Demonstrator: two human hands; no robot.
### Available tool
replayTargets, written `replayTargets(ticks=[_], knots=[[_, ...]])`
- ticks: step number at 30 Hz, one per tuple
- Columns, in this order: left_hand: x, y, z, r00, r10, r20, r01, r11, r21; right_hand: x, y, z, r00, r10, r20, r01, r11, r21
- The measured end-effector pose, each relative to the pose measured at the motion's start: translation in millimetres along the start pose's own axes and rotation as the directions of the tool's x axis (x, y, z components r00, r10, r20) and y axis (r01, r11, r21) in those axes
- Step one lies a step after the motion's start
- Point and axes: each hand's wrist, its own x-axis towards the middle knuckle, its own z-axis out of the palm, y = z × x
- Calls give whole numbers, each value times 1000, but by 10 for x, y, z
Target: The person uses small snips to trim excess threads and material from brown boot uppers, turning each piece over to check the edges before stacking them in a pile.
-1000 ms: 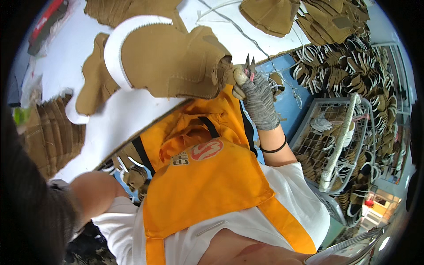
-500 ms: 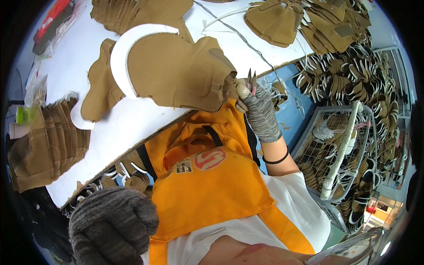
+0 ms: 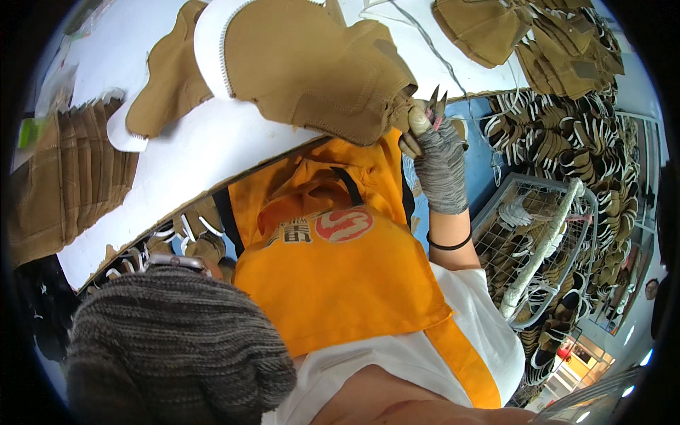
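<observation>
My right hand, in a grey knitted glove with pale fingertips, is closed on the gathered end of a brown shoe upper. Thread snips with dark pointed blades and a bit of pink stick up from the same hand. The upper lies over the white table's front edge, its white curved lining joined by zigzag stitching. My left hand, in a dark grey knitted glove, is raised close at the lower left, away from the upper. Its fingers are mostly hidden. A watch shows at that wrist.
Another brown upper with white lining lies beside the held one. A stack of brown uppers stands at the table's left, with more piles at the far right. A wire basket and heaped shoe pieces fill the right side.
My left hand has come nearer and appears larger, with the watch now visible. My right hand, still holding the upper and snips, appears farther right; the whole view has shifted somewhat.
</observation>
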Motion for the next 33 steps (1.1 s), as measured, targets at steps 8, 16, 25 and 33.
replayTargets(ticks=[8, 16, 25, 33], knots=[[3, -4, 71, 1000, -5, 13, 5, 1000, 8, -16, 2, 25, 999, 4, -51, -4, 1000, -8], [-3, -64, 27, 1000, -9, -15, 10, 1000, 15, -1, 23, 5, 1000, 3, 6, -3, 999, -34], [-64, -71, 44, 998, -11, -62, 12, 1000, 12, 4, 35, 38, 1000, 9, 6, -9, 1000, -16], [-101, -33, 132, 995, -7, -100, 8, 1000, 8, -10, 21, 52, 1000, 7, -2, -7, 1000, -10]])
